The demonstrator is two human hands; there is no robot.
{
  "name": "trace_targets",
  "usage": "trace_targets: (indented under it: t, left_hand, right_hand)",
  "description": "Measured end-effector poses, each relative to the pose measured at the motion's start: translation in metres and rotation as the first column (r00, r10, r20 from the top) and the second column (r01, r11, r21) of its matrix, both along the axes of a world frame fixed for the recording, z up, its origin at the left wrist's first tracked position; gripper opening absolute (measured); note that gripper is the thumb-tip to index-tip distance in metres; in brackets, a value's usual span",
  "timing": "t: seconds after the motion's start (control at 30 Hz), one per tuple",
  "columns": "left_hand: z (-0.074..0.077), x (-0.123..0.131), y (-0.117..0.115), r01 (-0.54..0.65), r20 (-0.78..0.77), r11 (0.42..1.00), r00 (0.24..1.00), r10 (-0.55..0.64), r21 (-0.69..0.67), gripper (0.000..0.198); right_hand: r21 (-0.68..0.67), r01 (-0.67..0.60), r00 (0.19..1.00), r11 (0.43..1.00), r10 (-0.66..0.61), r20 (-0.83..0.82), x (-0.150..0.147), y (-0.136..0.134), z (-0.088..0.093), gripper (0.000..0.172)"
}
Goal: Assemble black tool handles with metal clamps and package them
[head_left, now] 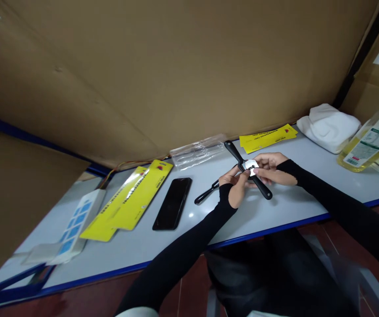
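Left hand, right hand: pinching flat white piece | black round-ended tool beneath | glossy tabletop

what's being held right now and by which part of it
The left hand and right hand hold a black two-handled tool by its middle, at the white piece.

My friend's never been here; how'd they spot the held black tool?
Find the blue-edged table and look right of the phone. There, the black tool has a white piece at its middle. The left hand and right hand hold it, while another black-handled thing lies on the table.
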State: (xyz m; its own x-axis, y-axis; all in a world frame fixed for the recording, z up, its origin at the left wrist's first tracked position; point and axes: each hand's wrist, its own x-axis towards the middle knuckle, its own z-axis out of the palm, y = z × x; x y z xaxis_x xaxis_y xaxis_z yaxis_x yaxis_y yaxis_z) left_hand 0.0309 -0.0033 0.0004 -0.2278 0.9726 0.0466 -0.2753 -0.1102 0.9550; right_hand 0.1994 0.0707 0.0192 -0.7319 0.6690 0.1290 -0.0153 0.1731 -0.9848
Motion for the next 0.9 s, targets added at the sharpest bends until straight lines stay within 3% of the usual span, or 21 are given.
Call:
trace_targets:
  t: [0.23,0.47,0.73,0.9]
  left_hand:
    - [-0.001,0.001,-0.001,-0.056,-0.029,0.998,0.998,0.057,0.035,0.049]
    - [-0.005,-0.002,0.002,-0.081,-0.012,0.997,0.997,0.081,0.001,0.05]
    - [0.003,0.0,0.001,-0.088,-0.016,0.996,0.996,0.088,-0.012,0.055]
    - [0.006,0.0,0.001,-0.113,-0.055,0.993,0.992,0.111,-0.036,0.058]
  right_hand:
    - [0.05,0.096,0.995,0.994,-0.097,0.021,-0.001,-0.002,0.003,0.034]
    - [0.124,0.209,0.974,0.97,-0.218,0.063,-0.005,-0.002,-0.004,0.045]
    - [0.172,0.167,0.978,0.971,-0.186,0.097,-0.002,-0.004,-0.001,0.038]
    - [0.108,0.141,0.983,0.984,-0.152,0.101,-0.001,-0.006,-0.001,0.045]
